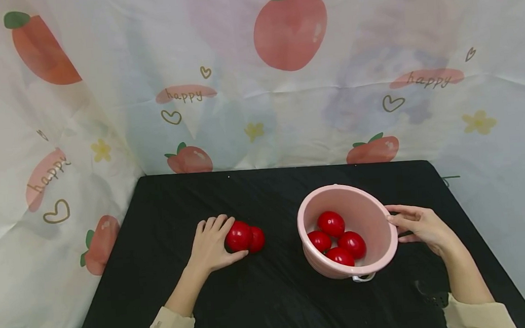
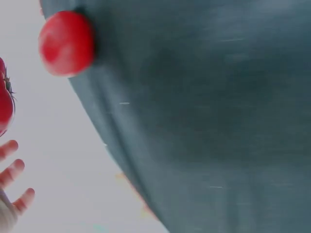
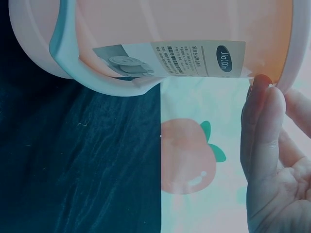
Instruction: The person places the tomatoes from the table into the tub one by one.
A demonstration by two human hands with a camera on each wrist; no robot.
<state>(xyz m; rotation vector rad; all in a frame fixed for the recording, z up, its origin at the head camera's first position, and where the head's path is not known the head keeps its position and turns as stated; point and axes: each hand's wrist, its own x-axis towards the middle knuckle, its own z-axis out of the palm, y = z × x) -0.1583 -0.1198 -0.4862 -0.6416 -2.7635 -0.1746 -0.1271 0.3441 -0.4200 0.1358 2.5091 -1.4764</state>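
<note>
My left hand [image 1: 212, 245] curls its thumb and fingers round a red tomato [image 1: 238, 236]. Right behind it sits a second tomato [image 1: 257, 239], partly covered by the first. At the left wrist view's edge, a tomato with a green calyx [image 2: 5, 99] is near the fingertips [image 2: 17, 166], and the other tomato [image 2: 66, 43] lies on black cloth. My right hand [image 1: 424, 226] pinches the rim of a pink bucket [image 1: 376, 227] between thumb and fingers. Several tomatoes [image 1: 352, 244] lie inside the bucket.
Black cloth [image 1: 263, 306] covers the table. The bucket's pale handle [image 1: 364, 278] hangs at its near side, and a printed label [image 3: 199, 59] is on its wall. A fruit-patterned curtain [image 1: 249, 109] encloses the table's back and sides.
</note>
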